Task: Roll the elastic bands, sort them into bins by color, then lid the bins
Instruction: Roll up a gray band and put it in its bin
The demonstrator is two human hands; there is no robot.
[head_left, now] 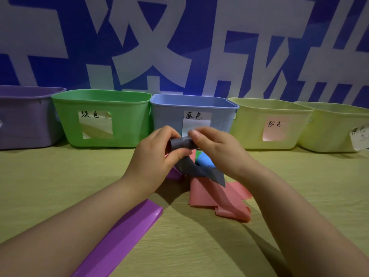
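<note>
Both hands hold a grey elastic band (199,170) above the table in front of the blue bin (171,116). My left hand (155,156) pinches its partly rolled end, and my right hand (215,148) grips the roll from the other side. The loose tail hangs down over a crumpled pink band (217,198). A purple band (121,236) lies flat under my left forearm. A blue band (205,160) and a bit of green show behind the hands. The bins stand in a row: purple (26,120), green (127,120), blue, and two pale yellow ones (249,126) (329,132).
The bins line the back of the wooden table (60,176), against a blue and white lettered wall. Each bin carries a handwritten paper label. No lids are in view. More purple band (173,174) peeks out below my left hand.
</note>
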